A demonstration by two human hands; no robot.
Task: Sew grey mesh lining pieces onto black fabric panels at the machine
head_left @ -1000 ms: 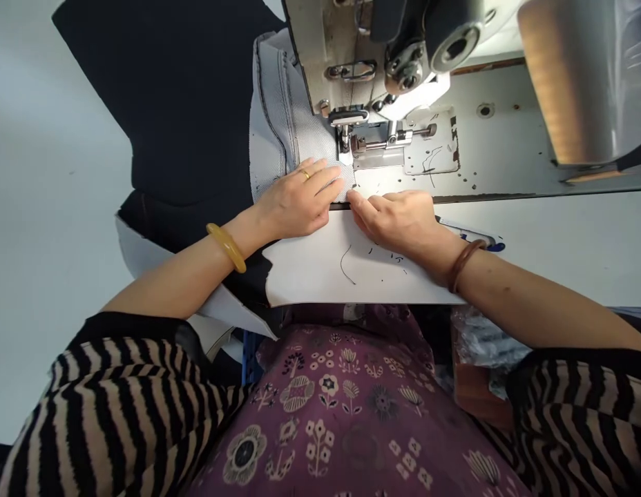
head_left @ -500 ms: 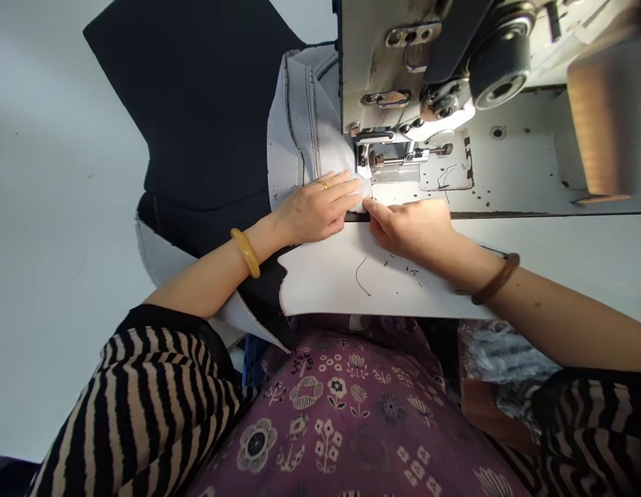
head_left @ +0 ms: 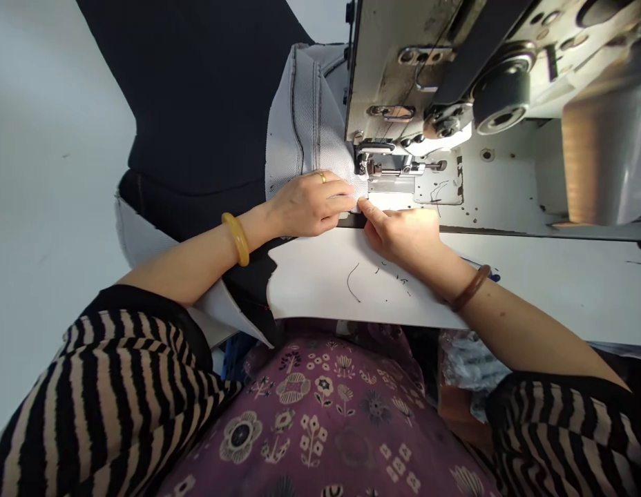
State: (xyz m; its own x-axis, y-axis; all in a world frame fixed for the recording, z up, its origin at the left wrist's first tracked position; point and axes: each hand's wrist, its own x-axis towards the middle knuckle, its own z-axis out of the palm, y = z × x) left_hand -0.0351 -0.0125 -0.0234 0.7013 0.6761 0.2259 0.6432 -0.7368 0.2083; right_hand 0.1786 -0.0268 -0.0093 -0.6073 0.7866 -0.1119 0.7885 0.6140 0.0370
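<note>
Grey fabric (head_left: 280, 148) lies beneath the left hand (head_left: 311, 205), whose grip is unclosed: fingers laid flat and side by side on the cloth. The right hand (head_left: 402, 231) has its index fingertip at the near right corner of the same fabric, other fingers curled; whether this grip pinches the edge cannot be told. The fabric's right edge sits at the presser foot (head_left: 362, 164) of a sewing machine (head_left: 383, 76), just beyond the fingers. Two dark seam lines run along the grey piece. Black fabric (head_left: 206, 103) extends to the far left, its near part folded, passing under the left forearm. On the near white surface (head_left: 320, 276) lies a loose curved thread (head_left: 349, 279). A purple floral garment (head_left: 320, 435) fills the near side.
</note>
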